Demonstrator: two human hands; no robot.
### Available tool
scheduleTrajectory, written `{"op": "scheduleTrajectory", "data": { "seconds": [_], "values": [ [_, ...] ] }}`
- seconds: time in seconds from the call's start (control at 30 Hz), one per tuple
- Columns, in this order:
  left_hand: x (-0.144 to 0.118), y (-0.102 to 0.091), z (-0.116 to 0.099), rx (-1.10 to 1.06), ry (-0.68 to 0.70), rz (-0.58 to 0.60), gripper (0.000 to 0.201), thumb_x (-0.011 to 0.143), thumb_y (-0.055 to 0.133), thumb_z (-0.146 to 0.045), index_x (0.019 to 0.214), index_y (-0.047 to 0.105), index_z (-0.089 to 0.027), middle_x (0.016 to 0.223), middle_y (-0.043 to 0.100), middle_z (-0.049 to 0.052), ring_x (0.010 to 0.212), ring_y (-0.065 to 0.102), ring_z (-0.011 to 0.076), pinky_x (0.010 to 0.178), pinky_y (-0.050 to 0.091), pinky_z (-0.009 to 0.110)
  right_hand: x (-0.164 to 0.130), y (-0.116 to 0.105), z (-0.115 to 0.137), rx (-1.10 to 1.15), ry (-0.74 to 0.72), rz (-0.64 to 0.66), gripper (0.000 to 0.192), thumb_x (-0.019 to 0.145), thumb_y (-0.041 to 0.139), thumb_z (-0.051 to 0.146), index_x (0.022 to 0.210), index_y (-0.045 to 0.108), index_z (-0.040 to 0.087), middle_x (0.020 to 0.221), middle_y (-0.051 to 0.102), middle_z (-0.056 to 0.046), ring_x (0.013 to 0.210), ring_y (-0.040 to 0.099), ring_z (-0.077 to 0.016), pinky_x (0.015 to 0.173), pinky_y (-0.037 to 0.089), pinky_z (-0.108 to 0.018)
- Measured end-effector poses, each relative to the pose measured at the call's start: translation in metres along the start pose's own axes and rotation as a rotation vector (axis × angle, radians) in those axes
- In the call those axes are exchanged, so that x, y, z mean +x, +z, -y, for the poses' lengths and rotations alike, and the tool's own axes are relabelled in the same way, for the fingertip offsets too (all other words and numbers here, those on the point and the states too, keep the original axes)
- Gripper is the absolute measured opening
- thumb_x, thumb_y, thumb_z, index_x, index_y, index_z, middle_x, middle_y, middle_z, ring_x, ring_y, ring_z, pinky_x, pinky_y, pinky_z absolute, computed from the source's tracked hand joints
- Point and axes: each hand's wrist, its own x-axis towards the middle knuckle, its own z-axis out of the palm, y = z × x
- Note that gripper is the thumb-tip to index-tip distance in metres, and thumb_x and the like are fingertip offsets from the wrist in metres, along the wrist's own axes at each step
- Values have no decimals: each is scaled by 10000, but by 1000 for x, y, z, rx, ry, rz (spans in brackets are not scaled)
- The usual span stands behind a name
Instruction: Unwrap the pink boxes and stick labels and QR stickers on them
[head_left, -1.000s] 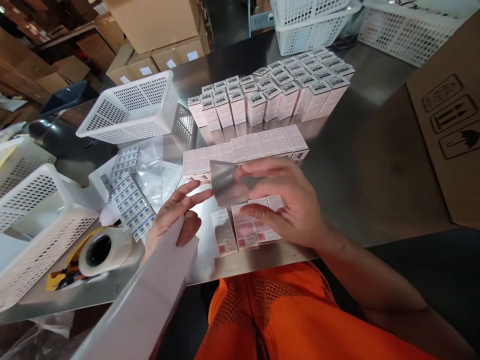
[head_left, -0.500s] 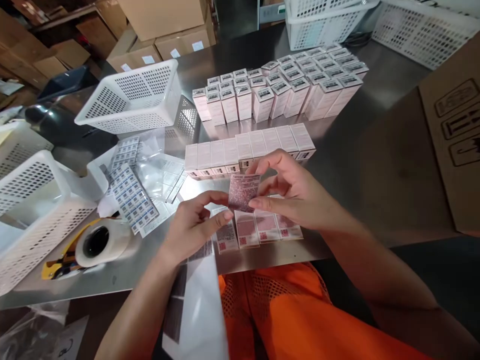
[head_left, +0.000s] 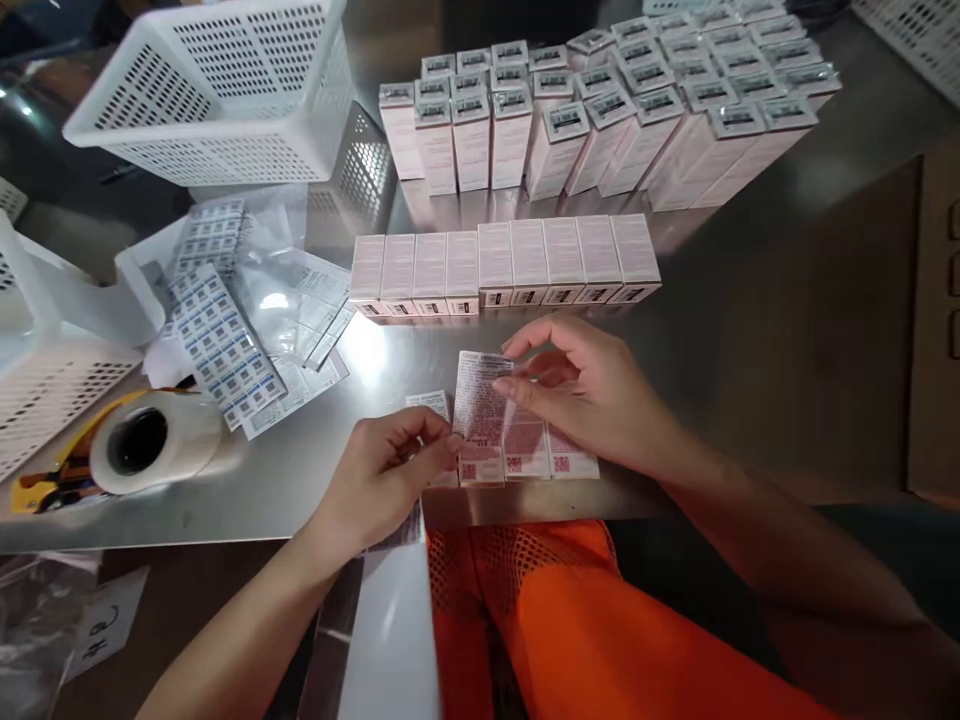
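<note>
Label (head_left: 480, 400) between both hands' grips

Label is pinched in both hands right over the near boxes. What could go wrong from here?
The label, pinched between left hand and right hand, could land crooked on the near boxes, which lie packed side by side, or catch a neighbour. The left forearm rests on the backing sheet overhanging the table edge; it might slide off.
</note>
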Motion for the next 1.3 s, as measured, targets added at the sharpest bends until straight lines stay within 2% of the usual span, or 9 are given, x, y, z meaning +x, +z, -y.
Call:
{"op": "scheduleTrajectory", "data": {
  "seconds": [0.1,0.23,0.37,0.5,0.67,0.93,1.13,1.3],
  "values": [
    [0,4,3,2,-83,-18,293,858,624,-415,694,644,-174,618,640,5,593,533,124,585,383,246,6,0,-6,-88,-1,10,140,849,725,328,851,679,196,861,712,-11,697,652,-120,619,522,-233],
    [3,9,11,47,-177,60,392,876,590,-496,642,613,-183,613,634,6,584,510,126,563,356,248,12,3,-18,-139,82,77,125,848,719,304,794,726,192,711,710,12,629,628,-110,596,482,-223],
    [5,17,18,294,-215,64,404,909,513,-484,661,655,-199,541,531,-16,528,413,125,526,259,267,13,9,-29,-171,136,123,104,835,717,278,776,744,197,660,701,24,583,610,-105,531,447,-211],
    [5,23,17,464,-244,61,383,921,466,-413,661,657,-206,540,525,-8,541,413,137,559,238,289,9,17,-37,-248,105,93,98,836,711,257,762,742,202,692,702,21,597,616,-101,552,449,-213],
    [6,22,17,423,-273,78,398,920,473,-418,631,652,-211,543,546,-3,539,420,139,559,243,291,4,23,-41,-333,48,38,137,853,695,264,727,718,216,661,666,27,576,586,-97,550,434,-223],
    [13,16,22,270,-286,142,387,904,507,-454,673,703,-213,552,574,-3,538,442,140,535,272,273,5,25,-37,-413,55,42,170,860,681,287,708,702,213,645,652,23,568,579,-110,551,414,-246],
    [15,15,24,225,-315,134,389,878,535,-430,564,562,-201,515,531,-24,509,415,120,513,266,264,6,26,-36,-455,52,25,166,851,687,260,690,692,221,632,647,29,573,585,-115,547,407,-256],
    [14,15,23,230,-326,133,369,866,539,-409,565,582,-200,515,529,-22,512,413,118,513,265,263,4,28,-39,-465,14,5,198,873,685,296,692,689,216,640,648,23,568,578,-114,550,398,-262]
  ]
}}
